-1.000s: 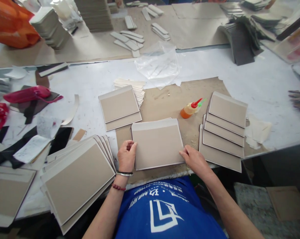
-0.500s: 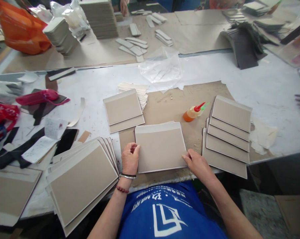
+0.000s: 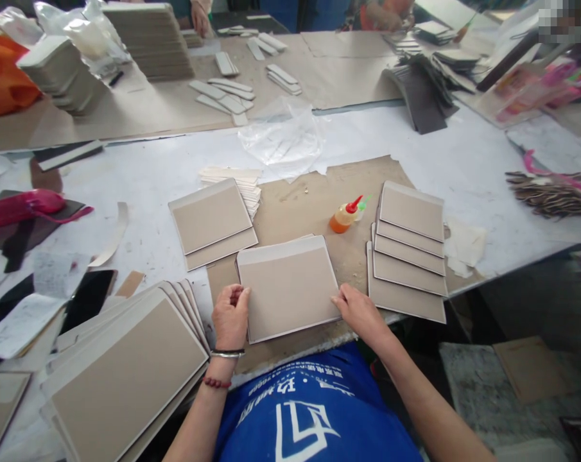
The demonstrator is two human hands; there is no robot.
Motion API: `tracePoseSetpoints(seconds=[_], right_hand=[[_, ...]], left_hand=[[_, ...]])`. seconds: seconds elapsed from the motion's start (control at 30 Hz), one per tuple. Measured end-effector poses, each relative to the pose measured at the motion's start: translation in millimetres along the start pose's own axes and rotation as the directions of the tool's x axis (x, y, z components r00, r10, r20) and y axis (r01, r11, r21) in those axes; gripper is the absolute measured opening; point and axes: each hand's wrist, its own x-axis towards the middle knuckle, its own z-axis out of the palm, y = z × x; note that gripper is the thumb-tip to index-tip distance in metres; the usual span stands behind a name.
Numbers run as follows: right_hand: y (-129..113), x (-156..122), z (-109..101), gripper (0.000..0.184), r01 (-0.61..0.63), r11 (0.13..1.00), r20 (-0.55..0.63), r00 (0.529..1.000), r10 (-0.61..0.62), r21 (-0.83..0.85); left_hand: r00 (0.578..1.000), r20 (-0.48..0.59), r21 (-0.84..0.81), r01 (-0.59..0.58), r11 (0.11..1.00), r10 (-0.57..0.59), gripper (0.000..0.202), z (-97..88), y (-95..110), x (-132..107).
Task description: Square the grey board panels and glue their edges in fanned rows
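Note:
A beige rectangular panel (image 3: 290, 289) with a pale strip along its far edge lies in front of me, on top of at least one similar panel. At its left edge, my left hand (image 3: 231, 314) is closed with curled fingers, thumb on the border. My right hand (image 3: 360, 311) pinches the right edge near the close corner. Beyond the right hand stands a small glue bottle (image 3: 343, 218) with orange liquid and a red nozzle. Overlapping beige panels (image 3: 408, 256) are fanned out to the right. Two more panels (image 3: 213, 218) lie at the far left of the held one.
Large beige panels (image 3: 126, 372) are stacked at the near left, beside a dark phone (image 3: 90, 298) and a notebook (image 3: 20, 324). A clear plastic bag (image 3: 283, 138) lies farther back. Across the table are a tall stack (image 3: 148, 42), grey strips (image 3: 223, 96) and a co-worker's hand (image 3: 200, 18).
The view has swung to the right, so everything sits farther left in the picture. Both hands keep their hold on the panel's side edges, and the panel looks slightly more tilted.

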Motion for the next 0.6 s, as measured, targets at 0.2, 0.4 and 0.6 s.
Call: tracePoseSetpoints(seconds=[0.2,0.4,0.6], right_hand=[[1.3,0.1,-1.0,0.017,0.003,0.999,-0.001,1.0,-0.002,0.054],[1.8,0.7,-2.4,0.018,0.013,0.994,-0.004,1.0,-0.013,0.106],[0.6,-0.7,-3.6,0.02,0.002,0.989,0.005,1.0,-0.003,0.147]], left_hand=[[1.0,0.003,0.012,-0.017,1.0,0.017,0.028,0.5,-0.7,-0.3],[1.0,0.0,0.027,-0.025,0.999,0.025,0.027,0.8,-3.7,0.1],[1.0,-0.005,0.042,-0.026,0.999,0.026,0.025,1.9,-5.0,0.1]])
